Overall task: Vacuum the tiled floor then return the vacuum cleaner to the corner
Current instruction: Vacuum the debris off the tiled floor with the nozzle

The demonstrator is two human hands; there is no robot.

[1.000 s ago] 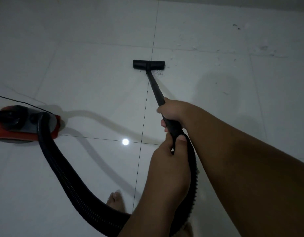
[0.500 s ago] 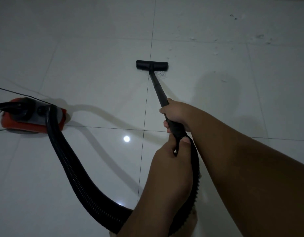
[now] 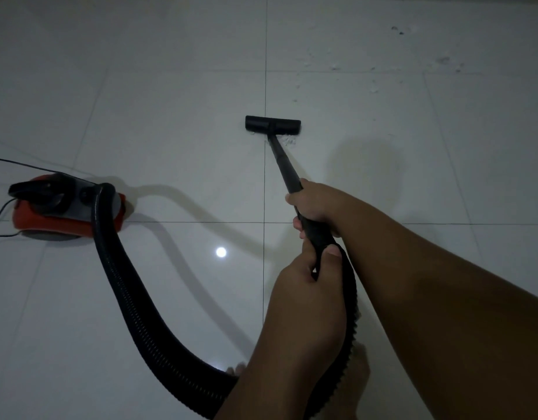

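Far left: thin black power cord (image 3: 1,212) trails off the frame edge on the white tiled floor (image 3: 170,110). Just right of it sits the vacuum cleaner (image 3: 67,207), red base w/ grey-black top, on the floor near a tile joint. Ribbed black hose (image 3: 131,298) leaves its right end, arcs down toward the bottom of frame, then loops back up behind the person's forearm. A bright light reflection (image 3: 221,252) shows on the tile between hose & hands. Toes of a bare foot (image 3: 237,368) peek out by the hose at bottom centre. Floor head (image 3: 272,124) lies flat across a vertical grout line, a bit of white debris at its near edge. Black wand (image 3: 284,165) slants from it down-right. Left hand (image 3: 307,301) is wrapped tight round the hose end, thumb on top; right hand (image 3: 317,201), further up, is closed round the wand. Top right: scattered dust & crumbs (image 3: 373,77) on the tiles, well apart from the head.
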